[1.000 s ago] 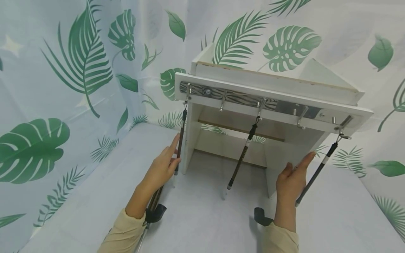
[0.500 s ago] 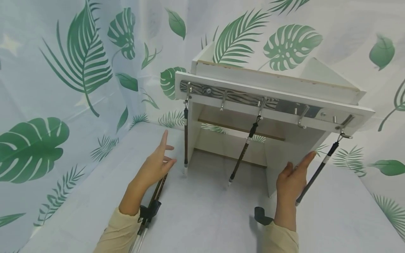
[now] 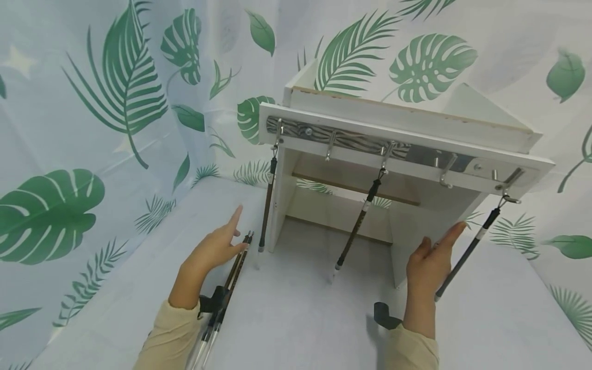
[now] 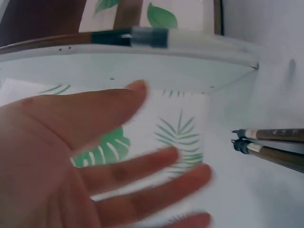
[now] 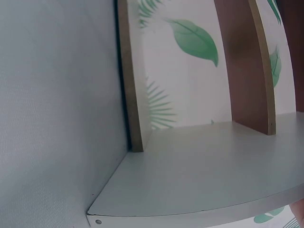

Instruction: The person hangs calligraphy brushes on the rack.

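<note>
A white shelf unit (image 3: pixel 462 131) stands on the table, with a rail of metal hooks (image 3: pixel 351 141) along its front. Three ink brushes hang from the hooks: a left one (image 3: pixel 267 205), a middle one (image 3: pixel 356 228) and a right one (image 3: pixel 467 257). My left hand (image 3: pixel 213 249) is open with straight fingers, just left of two brushes lying on the table (image 3: pixel 233 277). The left wrist view shows that hand (image 4: pixel 80 156) spread and blurred, holding nothing, with the two lying brushes (image 4: pixel 273 145) at the right. My right hand (image 3: pixel 432 262) rests flat against the shelf's right side panel.
A leaf-print cloth (image 3: pixel 83 154) covers the table and the walls behind. The shelf has an inner board (image 3: pixel 351 187) and open room beneath it. The right wrist view shows only shelf panels (image 5: pixel 190 175).
My left hand has let go of the left hanging brush and moved down and left toward the two brushes on the table. That brush swings slightly. My right hand stays put.
</note>
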Motion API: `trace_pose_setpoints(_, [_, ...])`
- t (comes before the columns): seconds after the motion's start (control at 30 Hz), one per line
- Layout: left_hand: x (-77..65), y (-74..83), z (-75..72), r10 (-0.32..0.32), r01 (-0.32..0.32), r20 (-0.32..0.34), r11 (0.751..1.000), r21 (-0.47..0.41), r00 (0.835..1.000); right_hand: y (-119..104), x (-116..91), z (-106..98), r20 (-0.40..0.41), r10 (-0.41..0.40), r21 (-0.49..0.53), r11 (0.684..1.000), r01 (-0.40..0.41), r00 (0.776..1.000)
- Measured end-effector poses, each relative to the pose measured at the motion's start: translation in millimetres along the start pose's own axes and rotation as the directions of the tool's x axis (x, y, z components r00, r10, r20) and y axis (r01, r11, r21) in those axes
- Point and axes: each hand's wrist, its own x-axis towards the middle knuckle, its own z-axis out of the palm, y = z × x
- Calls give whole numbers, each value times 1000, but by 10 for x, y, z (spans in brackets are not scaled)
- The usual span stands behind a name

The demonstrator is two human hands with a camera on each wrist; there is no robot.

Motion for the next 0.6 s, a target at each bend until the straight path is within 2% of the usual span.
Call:
trace_pose_setpoints(0.07, [15,-22,23,-56,55,72,998,25,996,-2,1,-5,1,2,1,1000,-2,1000])
trace_pose_setpoints(0.17, [36,-64,77,-140,135,170,990,41,975,1,2,-6,0,-2,5,1000,2,1000])
trace_pose_setpoints(0.23, [39,-88,112,-176,173,209,984,30,962,6,2,-4,-2,-10,5,1000,10,1000])
trace_pose_setpoints(0.33, [40,-117,157,-203,208,239,978,7,950,12,3,0,2,-14,1,1000,14,1000])
trace_pose_setpoints(0.6, [56,-144,194,-235,248,260,969,-19,937,-2,14,-10,24,12,-11,1000,-11,1000])
